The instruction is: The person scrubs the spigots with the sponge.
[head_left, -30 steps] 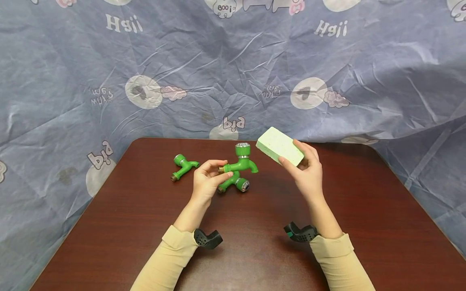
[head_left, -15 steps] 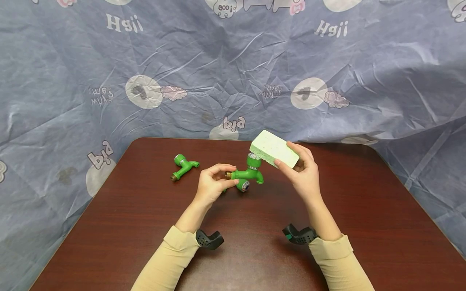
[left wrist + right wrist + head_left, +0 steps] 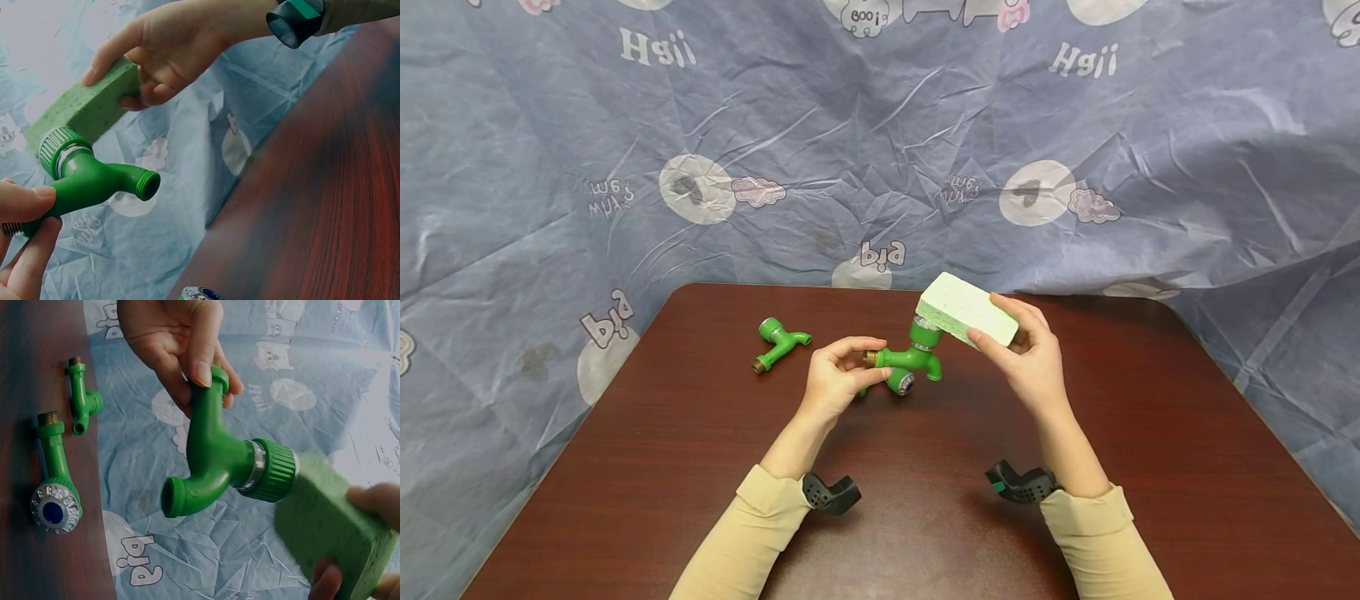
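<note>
My left hand (image 3: pixel 837 379) pinches a green faucet (image 3: pixel 910 358) near its brass threaded end, holding it up off the table with the knob on top and the spout to the right. My right hand (image 3: pixel 1033 354) grips a pale green sponge (image 3: pixel 967 307) by its right end, thumb on the near side. The sponge's left end lies against the top of the faucet's ribbed knob (image 3: pixel 275 470), as the right wrist view shows. In the left wrist view the spout (image 3: pixel 147 184) points away from the left fingers, and the sponge (image 3: pixel 94 103) covers the knob's far face.
A second green faucet (image 3: pixel 901 382) lies on the brown table (image 3: pixel 925 517) behind the left hand, partly hidden. Farther left lies a third green faucet (image 3: pixel 780 343). A blue printed cloth (image 3: pixel 880 167) hangs behind and beside the table.
The left hand has moved the faucet right and slightly down. The right hand has brought the sponge left and down onto the knob. In the last half second both have shifted only slightly.
</note>
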Demonstrator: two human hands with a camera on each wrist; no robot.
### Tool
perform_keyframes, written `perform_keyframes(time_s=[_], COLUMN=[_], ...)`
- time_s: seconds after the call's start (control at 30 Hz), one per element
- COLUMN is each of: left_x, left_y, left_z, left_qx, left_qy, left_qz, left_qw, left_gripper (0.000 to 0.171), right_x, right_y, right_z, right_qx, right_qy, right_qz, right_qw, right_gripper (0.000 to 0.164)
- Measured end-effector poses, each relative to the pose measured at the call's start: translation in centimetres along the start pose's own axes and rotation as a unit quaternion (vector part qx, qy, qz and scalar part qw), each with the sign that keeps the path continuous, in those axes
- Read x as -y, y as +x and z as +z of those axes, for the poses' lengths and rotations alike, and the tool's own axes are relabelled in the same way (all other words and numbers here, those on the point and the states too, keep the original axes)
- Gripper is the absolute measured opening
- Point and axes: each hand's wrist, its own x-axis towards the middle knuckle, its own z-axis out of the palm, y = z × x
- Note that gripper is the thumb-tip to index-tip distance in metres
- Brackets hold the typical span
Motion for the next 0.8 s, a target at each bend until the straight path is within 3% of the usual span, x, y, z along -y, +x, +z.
perform_keyframes(time_s=[0.13,0.23,0.33,0.47,0.63,0.8], left_x=[0.04,0.11,0.15,0.08,0.08,-0.03], left_y=[-0.02,-0.03,-0.02,0.02,0.09,0.17], left_z=[0.02,0.04,0.06,0.1,0.06,-0.06], left_qx=[-0.006,-0.011,-0.013,-0.015,-0.02,-0.035], left_qy=[0.007,0.01,0.011,0.012,0.006,-0.018], left_qz=[0.003,0.003,0.006,0.01,0.004,-0.002], left_qw=[1.0,0.9999,0.9998,0.9998,0.9998,0.9992], left_gripper=[0.036,0.036,0.036,0.036,0.037,0.036], right_x=[0.07,0.14,0.22,0.18,-0.1,-0.19], right_y=[0.07,-0.03,-0.22,-0.33,-0.03,0.17], right_z=[-0.34,-0.2,0.23,0.52,0.07,-0.14], right_qx=[-0.032,-0.036,-0.008,0.017,-0.021,-0.033], right_qy=[-0.055,-0.038,-0.003,-0.001,-0.035,-0.012], right_qz=[0.039,0.043,0.027,0.018,0.035,0.036], right_qw=[0.997,0.998,1.0,1.0,0.999,0.999], right_gripper=[0.05,0.049,0.049,0.051,0.053,0.054])
